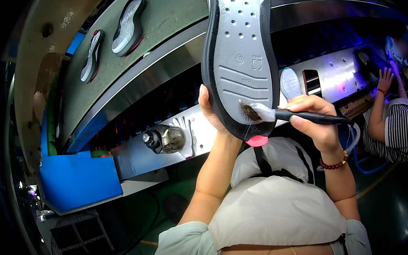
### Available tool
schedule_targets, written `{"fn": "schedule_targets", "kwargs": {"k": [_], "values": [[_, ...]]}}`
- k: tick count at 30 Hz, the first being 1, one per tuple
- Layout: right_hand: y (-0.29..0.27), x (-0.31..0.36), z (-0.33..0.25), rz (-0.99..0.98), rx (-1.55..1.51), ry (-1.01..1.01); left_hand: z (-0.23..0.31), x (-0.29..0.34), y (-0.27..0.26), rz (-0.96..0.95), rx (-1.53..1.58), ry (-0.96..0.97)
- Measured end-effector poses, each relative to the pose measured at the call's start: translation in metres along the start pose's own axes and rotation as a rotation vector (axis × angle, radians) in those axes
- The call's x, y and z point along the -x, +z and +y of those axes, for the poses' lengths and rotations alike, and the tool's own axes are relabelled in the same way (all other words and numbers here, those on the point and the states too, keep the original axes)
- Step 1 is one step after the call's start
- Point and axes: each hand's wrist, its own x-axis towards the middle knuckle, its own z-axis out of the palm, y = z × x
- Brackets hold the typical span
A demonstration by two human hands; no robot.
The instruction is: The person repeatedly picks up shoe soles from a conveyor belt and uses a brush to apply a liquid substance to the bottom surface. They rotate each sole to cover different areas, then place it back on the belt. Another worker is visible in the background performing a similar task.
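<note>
A large shoe sole (pixel 242 70), grey inside with a black rim and a pink-red tab at its heel end, is held up in front of me. My left hand (pixel 210 108) grips its lower left edge, with the thumb showing at the rim. In my right hand (pixel 315 117) is a black-handled glue brush (pixel 285 114) with a white collar and a thin tube at its back end. The brush's dark bristles touch the grey inner face near the heel. Fine strands hang below the bristles.
Two more soles, a larger one (pixel 128 26) and a smaller one (pixel 92 57), lie on the green conveyor belt (pixel 165 14). On the metal ledge stands a glass jar with a black cap (pixel 165 139); a pale insole (pixel 290 83) lies farther right. At right, a co-worker in stripes (pixel 398 125) reaches forward.
</note>
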Motion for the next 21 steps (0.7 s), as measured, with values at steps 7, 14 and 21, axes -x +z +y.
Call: {"fn": "schedule_targets", "kwargs": {"k": [7,14,21], "values": [[0.000,0.003,0.018,0.063,-0.138,0.029,-0.003,0.003,0.003,0.054,-0.079,-0.002],[0.003,0.004,0.012,0.077,-0.360,0.101,-0.002,0.014,0.006,-0.156,-0.250,-0.191],[0.001,0.007,0.013,0.136,-0.361,0.097,-0.001,0.017,0.008,-0.205,-0.522,-0.211]]}}
